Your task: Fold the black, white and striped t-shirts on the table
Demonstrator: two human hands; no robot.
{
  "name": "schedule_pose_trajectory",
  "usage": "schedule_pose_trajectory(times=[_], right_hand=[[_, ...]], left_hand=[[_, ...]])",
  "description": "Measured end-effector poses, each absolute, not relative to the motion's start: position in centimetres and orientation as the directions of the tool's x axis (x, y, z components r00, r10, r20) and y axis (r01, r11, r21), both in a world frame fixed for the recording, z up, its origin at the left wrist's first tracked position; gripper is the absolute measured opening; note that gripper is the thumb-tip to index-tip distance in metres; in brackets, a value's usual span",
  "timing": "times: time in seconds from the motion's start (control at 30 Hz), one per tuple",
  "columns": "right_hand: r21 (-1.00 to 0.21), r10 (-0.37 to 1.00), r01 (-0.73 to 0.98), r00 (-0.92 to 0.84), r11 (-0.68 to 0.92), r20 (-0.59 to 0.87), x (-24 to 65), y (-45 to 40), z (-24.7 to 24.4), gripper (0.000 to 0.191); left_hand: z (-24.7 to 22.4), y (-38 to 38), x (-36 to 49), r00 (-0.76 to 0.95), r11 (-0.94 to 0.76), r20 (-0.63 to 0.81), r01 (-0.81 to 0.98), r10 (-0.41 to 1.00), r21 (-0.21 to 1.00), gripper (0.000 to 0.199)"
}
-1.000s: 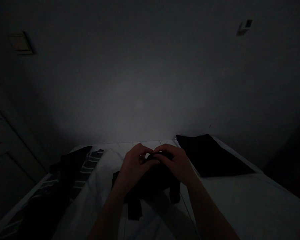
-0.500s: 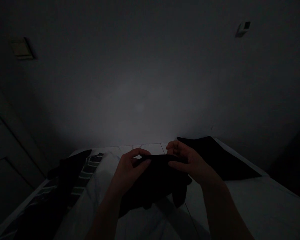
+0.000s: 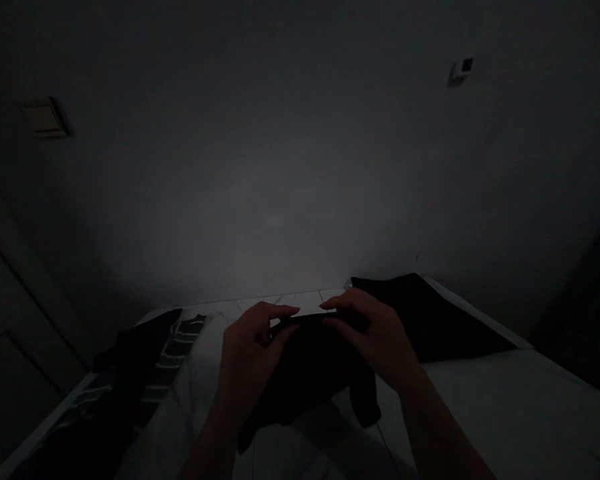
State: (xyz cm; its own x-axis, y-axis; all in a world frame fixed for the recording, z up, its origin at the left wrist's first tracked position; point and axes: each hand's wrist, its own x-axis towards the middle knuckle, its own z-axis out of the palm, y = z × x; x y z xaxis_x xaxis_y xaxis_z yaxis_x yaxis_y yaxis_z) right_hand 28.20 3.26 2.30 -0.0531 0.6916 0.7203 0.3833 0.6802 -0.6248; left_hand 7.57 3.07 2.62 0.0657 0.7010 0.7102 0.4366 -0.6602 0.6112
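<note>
Left hand [image 3: 247,353] and right hand [image 3: 377,337], nearly touching a second ago, are now apart, each gripping the black cloth [image 3: 310,367] by its top edge, so that edge looks spread between them, cloth hanging over the white surface [image 3: 275,457].

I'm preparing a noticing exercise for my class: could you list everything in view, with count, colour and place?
Wall: one, grey in dim light, behind everything
Framed plate: one, tan, wall's upper left
Small fixture: one, pale and dark, wall's upper right
Door: one, dark grey, far left
White surface: one, below the wall
Striped cloth: count unclear, dark with pale stripes, left
Left black cloth: count unclear, over the stripes
Right black cloth: one, lying right
Held black cloth: one, between the hands
Left hand: one, bare, at its upper edge
Right hand: one, bare, opposite
</note>
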Motion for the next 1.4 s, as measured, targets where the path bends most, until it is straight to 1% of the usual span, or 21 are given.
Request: schedule_pose_trajectory(times=[0.03,0.1,0.17,0.27,0.33,0.43,0.5,0.53,0.63,0.7,0.8,0.87,0.93,1.0,1.07,1.13,1.2,1.27,1.3,1.33,1.4], right_hand=[[-0.555,0.622,0.414,-0.033,0.721,0.783,28.1,3.3,2.3,0.003],[-0.434,0.488,0.453,-0.003,0.778,0.873,27.9,3.2,2.1,0.009],[-0.349,0.386,0.468,0.017,0.812,0.922,27.8,3.2,1.9,0.015],[-0.269,0.296,0.466,0.015,0.843,0.955,27.7,3.2,1.6,0.021],[-0.259,0.289,0.468,0.006,0.845,0.957,27.8,3.1,1.7,0.022],[-0.289,0.348,0.467,-0.042,0.835,0.937,27.9,3.2,1.9,0.018],[-0.309,0.402,0.453,-0.123,0.836,0.907,27.8,3.3,2.0,0.006],[-0.317,0.428,0.445,-0.174,0.837,0.887,27.6,3.4,1.9,0.004],[-0.367,0.504,0.415,-0.29,0.833,0.814,27.0,3.6,1.4,0.013],[-0.488,0.598,0.361,-0.321,0.794,0.735,26.8,3.7,1.3,0.015],[-0.716,0.749,0.242,-0.339,0.655,0.569,26.9,3.8,1.5,0.02],[-0.809,0.809,0.172,-0.313,0.563,0.497,27.1,4.0,1.8,0.023],[-0.882,0.872,0.121,-0.259,0.455,0.415,27.3,4.3,1.8,0.026],[-0.935,0.92,0.106,-0.243,0.339,0.306,27.1,4.5,1.8,0.027],[-0.944,0.918,0.134,-0.307,0.302,0.25,26.5,4.1,1.7,0.028],[-0.918,0.875,0.195,-0.42,0.345,0.24,25.4,3.2,1.6,0.026],[-0.864,0.853,0.318,-0.477,0.391,0.211,23.9,1.8,1.3,0.032],[-0.783,0.888,0.485,-0.423,0.391,0.182,22.1,0.6,0.7,0.043],[-0.741,0.906,0.55,-0.38,0.385,0.189,21.3,0.1,0.3,0.045],[-0.708,0.912,0.589,-0.353,0.389,0.208,20.7,-0.1,-0.1,0.042],[-0.677,0.888,0.581,-0.367,0.452,0.278,20.2,0.1,-0.6,0.026]], left_hand=[[2.7,2.9,7.7,0.073,-0.699,0.761,0.458,0.645,0.549,0.011],[2.7,2.6,7.8,0.083,-0.748,0.827,0.484,0.556,0.454,0.015],[2.7,2.3,7.8,0.069,-0.761,0.864,0.512,0.499,0.399,0.018],[2.6,2.1,7.8,0.035,-0.765,0.901,0.543,0.432,0.346,0.018],[2.6,2.1,7.8,0.031,-0.775,0.916,0.545,0.4,0.32,0.018],[2.8,2.0,7.9,0.048,-0.782,0.916,0.541,0.398,0.311,0.018],[2.8,1.9,8.1,0.073,-0.783,0.903,0.531,0.424,0.325,0.019],[2.8,1.9,8.3,0.095,-0.789,0.894,0.518,0.438,0.331,0.02],[2.7,2.0,8.7,0.152,-0.817,0.873,0.456,0.463,0.353,0.02],[2.6,2.2,8.8,0.141,-0.809,0.853,0.425,0.503,0.407,0.017],[2.5,2.8,8.5,0.029,-0.718,0.763,0.363,0.645,0.594,0.006],[2.4,3.5,8.1,-0.069,-0.677,0.709,0.248,0.701,0.693,0.011],[2.1,4.2,7.8,-0.149,-0.684,0.692,0.11,0.706,0.721,0.017],[1.9,4.7,7.4,-0.203,-0.704,0.692,0.015,0.693,0.71,0.021],[1.8,5.0,7.3,-0.236,-0.722,0.697,-0.025,0.677,0.692,0.022],[1.7,4.9,7.3,-0.264,-0.745,0.716,-0.015,0.646,0.667,0.022],[1.8,4.6,7.6,-0.294,-0.763,0.736,0.033,0.61,0.646,0.019],[1.8,4.2,8.0,-0.324,-0.772,0.751,0.089,0.576,0.63,0.017],[1.8,4.1,8.1,-0.331,-0.773,0.757,0.11,0.564,0.624,0.015],[1.9,4.0,8.2,-0.332,-0.776,0.763,0.127,0.554,0.618,0.014],[2.0,3.9,8.0,-0.316,-0.78,0.779,0.156,0.542,0.606,0.013]])
